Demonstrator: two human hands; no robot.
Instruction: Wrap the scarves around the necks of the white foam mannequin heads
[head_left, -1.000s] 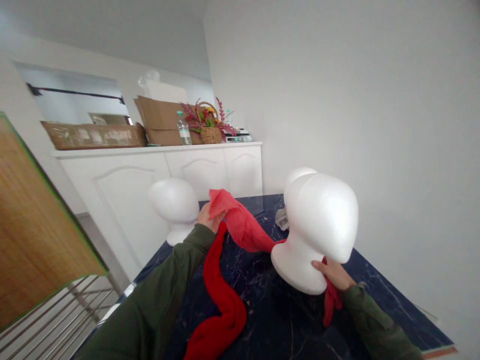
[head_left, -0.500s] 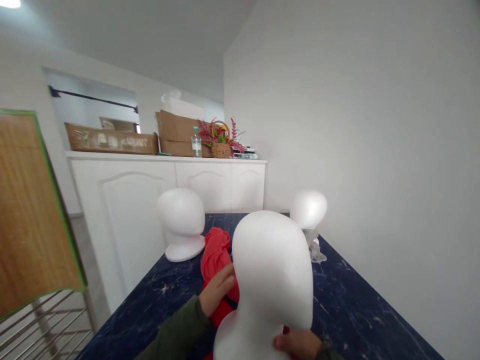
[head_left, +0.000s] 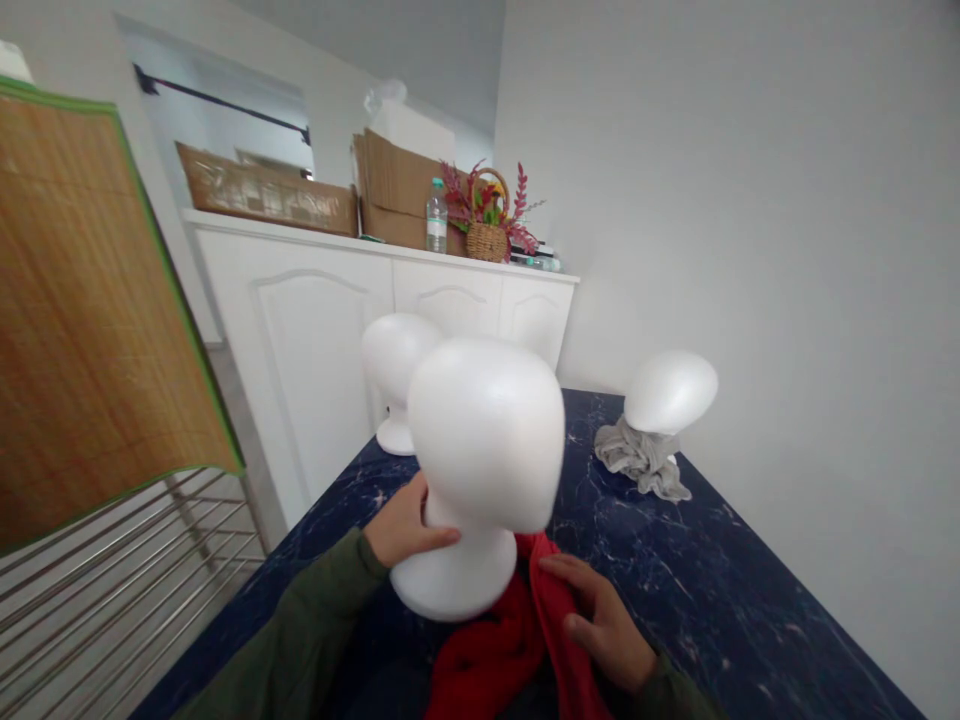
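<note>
The red cloth point(head_left: 499, 650) lay bunched at the lower middle of the frame, beside the base of the near head point(head_left: 484, 430), one strip rising past the chin; whether it passed behind the neck could not be told. Working it neatly seemed to call for a steady base, since the white form looked light and likely to tip under a tug, so short, gentle pulls on the strip and folds smoothed flat would serve better than one hard draw. The left hand point(head_left: 405, 525), left of centre, was partly open around the neck, thumb across the near side and fingers running out of sight behind, apparently bracing it. Its forearm slanted up from the bottom left. The right hand point(head_left: 600, 620), at the lower right, had its fingers loosely bent against the strip's edge, thumb apart from the forefinger; whether it pinched any fabric could not be seen. Farther out, a second head point(head_left: 397, 350) stood behind at left, and a third head point(head_left: 671, 390) at right, grey cloth point(head_left: 637, 455) gathered about its neck.
</note>
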